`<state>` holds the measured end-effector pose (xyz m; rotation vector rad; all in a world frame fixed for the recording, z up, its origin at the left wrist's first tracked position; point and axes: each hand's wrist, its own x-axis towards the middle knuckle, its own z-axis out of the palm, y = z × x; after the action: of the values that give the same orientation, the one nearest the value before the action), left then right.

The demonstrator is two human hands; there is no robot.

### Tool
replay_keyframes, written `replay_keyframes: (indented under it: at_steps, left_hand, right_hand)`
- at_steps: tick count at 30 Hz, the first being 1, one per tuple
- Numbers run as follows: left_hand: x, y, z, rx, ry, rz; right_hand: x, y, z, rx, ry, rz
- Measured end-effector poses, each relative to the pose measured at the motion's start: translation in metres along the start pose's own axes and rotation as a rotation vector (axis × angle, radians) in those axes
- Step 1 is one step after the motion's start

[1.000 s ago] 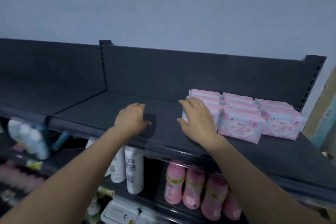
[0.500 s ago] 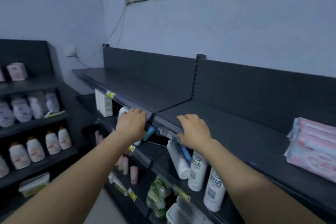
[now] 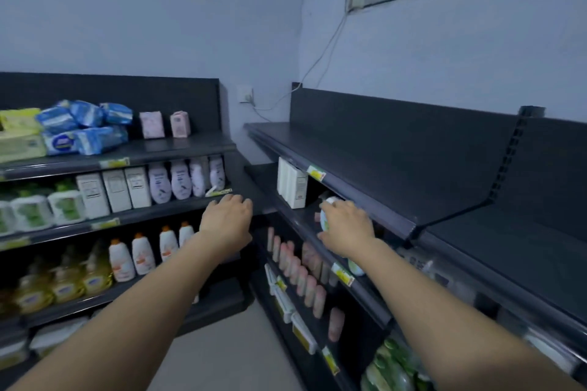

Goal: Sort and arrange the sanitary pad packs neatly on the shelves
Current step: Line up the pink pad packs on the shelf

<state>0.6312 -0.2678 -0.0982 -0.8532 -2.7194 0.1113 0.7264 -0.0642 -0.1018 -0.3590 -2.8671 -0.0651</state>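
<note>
A loose heap of blue pad packs [image 3: 84, 127] lies on the top shelf of the left rack, with two small pink packs [image 3: 152, 124] [image 3: 180, 124] standing upright beside it. My left hand [image 3: 227, 222] hovers in mid-air between the two racks, fingers loosely curled and holding nothing. My right hand [image 3: 347, 228] is stretched out in front of the right rack's second shelf, also holding nothing; a white round bottle [image 3: 326, 216] on that shelf shows just behind its fingers. The right rack's bare dark top shelf [image 3: 397, 174] holds no packs in this view.
Yellow-green tissue packs [image 3: 19, 133] sit at the far left of the top shelf. Lower shelves carry white boxes [image 3: 292, 182], lotion bottles [image 3: 181, 179], yellow bottles [image 3: 63, 282] and pink tubes [image 3: 300, 270]. A strip of floor [image 3: 228, 352] runs between the racks.
The view has swung left, away from the stacked pink packs, which are now out of sight. Both hands left the top shelf's front edge and now hover lower, in front of the racks.
</note>
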Motion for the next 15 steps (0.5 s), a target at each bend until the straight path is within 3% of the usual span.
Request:
replay_keyframes:
  at_steps: [15]
  left_hand:
    - [0.060, -0.135, 0.052, 0.032, -0.016, -0.223]
  right_hand:
    - [0.147, -0.105, 0.038, 0.036, 0.018, -0.155]
